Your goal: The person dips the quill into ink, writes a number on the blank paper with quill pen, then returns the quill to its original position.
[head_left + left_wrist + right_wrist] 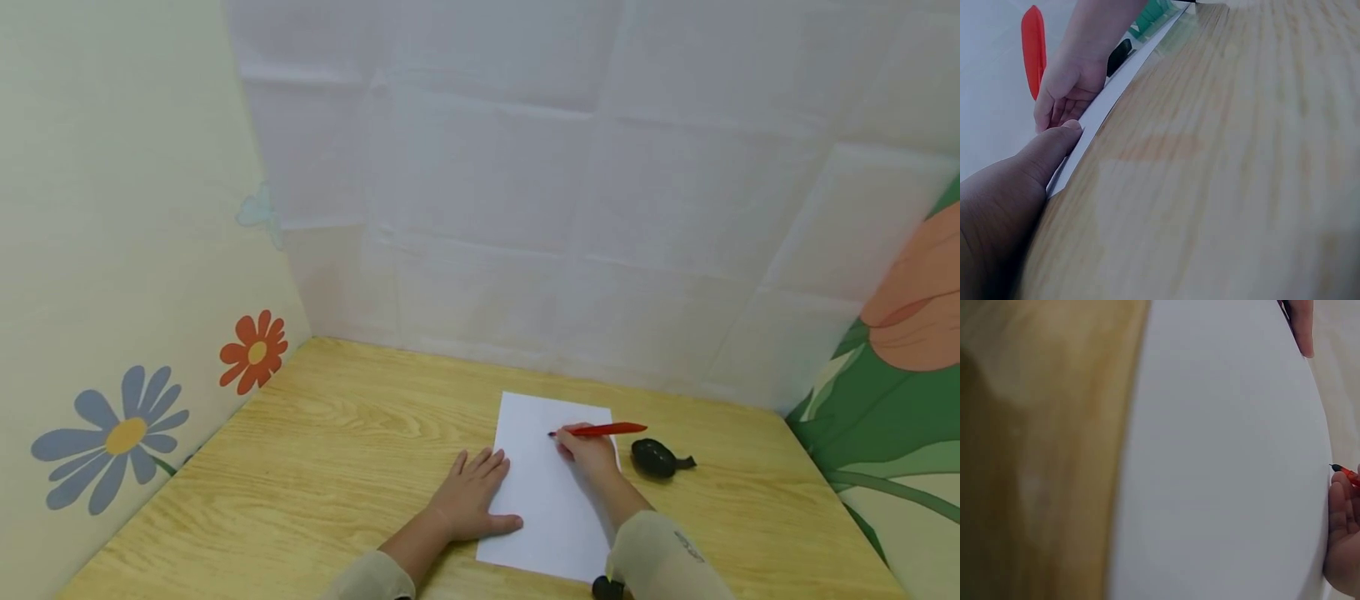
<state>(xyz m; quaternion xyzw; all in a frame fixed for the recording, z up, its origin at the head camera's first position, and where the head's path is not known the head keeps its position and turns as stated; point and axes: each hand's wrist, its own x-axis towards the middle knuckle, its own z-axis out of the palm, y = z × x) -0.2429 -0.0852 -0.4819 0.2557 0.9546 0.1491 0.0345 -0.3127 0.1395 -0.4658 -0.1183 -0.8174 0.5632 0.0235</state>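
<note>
A white sheet of paper lies on the wooden table. My right hand pinches a red pen over the sheet's upper right part, its dark tip pointing left. In the right wrist view, the pen has its tip close to the paper; whether it touches is hard to tell. My left hand lies flat with spread fingers across the sheet's left edge, thumb on the paper. The left wrist view shows that thumb on the sheet near the right hand.
Right of the paper sits a glossy dark rounded object with a short stem. Another small black object is partly visible by the right sleeve, at the sheet's bottom corner. A white cloth hangs behind the table; flower-printed panels flank it.
</note>
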